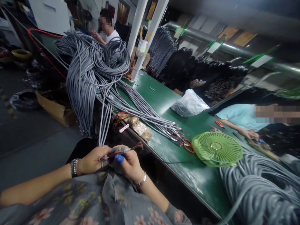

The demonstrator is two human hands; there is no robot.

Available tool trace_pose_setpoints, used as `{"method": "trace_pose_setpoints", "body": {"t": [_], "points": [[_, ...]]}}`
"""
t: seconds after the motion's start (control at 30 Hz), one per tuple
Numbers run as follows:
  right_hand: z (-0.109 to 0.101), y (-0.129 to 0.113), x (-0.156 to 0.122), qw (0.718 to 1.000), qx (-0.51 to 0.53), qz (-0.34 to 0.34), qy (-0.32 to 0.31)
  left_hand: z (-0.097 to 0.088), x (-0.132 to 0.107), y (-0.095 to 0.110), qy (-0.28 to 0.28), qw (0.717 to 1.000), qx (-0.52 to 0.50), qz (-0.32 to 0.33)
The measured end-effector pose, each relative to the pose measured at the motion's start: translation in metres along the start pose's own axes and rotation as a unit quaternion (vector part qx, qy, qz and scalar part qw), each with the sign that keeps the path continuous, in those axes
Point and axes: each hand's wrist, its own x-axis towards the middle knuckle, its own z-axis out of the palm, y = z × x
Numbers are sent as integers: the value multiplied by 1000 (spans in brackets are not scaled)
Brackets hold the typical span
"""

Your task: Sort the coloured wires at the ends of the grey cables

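Cable-assembly factory: grey cable bundles (93, 68), green workbench (164, 97).

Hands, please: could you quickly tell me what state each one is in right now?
Left hand: closed on a grey cable.
Right hand: closed, fingers gripping the same cable near its coloured wires.

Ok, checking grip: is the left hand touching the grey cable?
Touching. The head view shows the left hand closed around the cable end.
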Motion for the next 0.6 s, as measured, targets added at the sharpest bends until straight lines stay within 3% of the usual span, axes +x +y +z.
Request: {"method": "trace_pose_setpoints", "body": {"t": [0.13,0.3,0.4,0.5,0.6], "points": [[1,1,-2,993,89,77,-3,-12,-10,10,32,995,-91,-25],[-5,10,-4,978,145,92,120,-30,-23,16,138,965,-177,-135],[-13,13,-3,972,141,95,162,-43,-28,12,199,942,-205,-178],[-16,13,0,973,133,107,158,-52,-30,8,238,931,-204,-186],[-10,15,6,977,132,119,115,-53,-23,9,237,925,-243,-171]]}}
